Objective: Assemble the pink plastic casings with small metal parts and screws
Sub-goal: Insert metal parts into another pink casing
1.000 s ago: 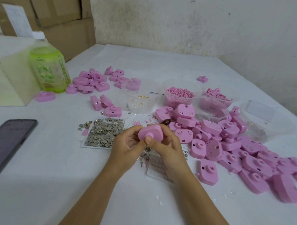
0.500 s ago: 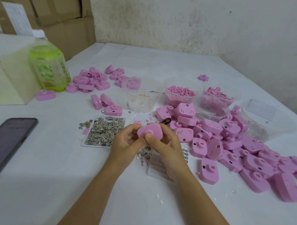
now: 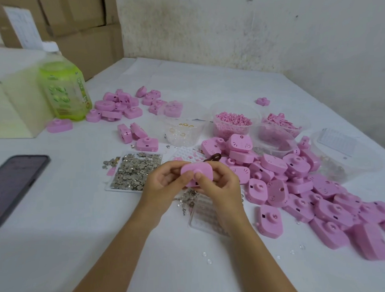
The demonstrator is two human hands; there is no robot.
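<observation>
Both hands hold one pink plastic casing (image 3: 200,170) above the table's middle. My left hand (image 3: 164,186) grips its left side, thumb pressed on the face. My right hand (image 3: 219,186) grips the right side, thumb on the round boss. A white tray of small silver metal parts (image 3: 135,172) lies just left of my hands. Loose metal bits (image 3: 188,199) and a clear blister tray (image 3: 204,217) lie beneath my wrists. A large heap of pink casings (image 3: 297,186) spreads to the right.
A phone (image 3: 14,185) lies at the left edge. A green bottle (image 3: 64,89) and a cream box (image 3: 13,108) stand at the back left beside a smaller pile of casings (image 3: 120,104). Clear tubs (image 3: 232,122) of pink pieces and rings stand behind.
The hands and the casing have stayed in nearly the same place; the fingers shifted slightly on the casing. Nothing else on the table moved.
</observation>
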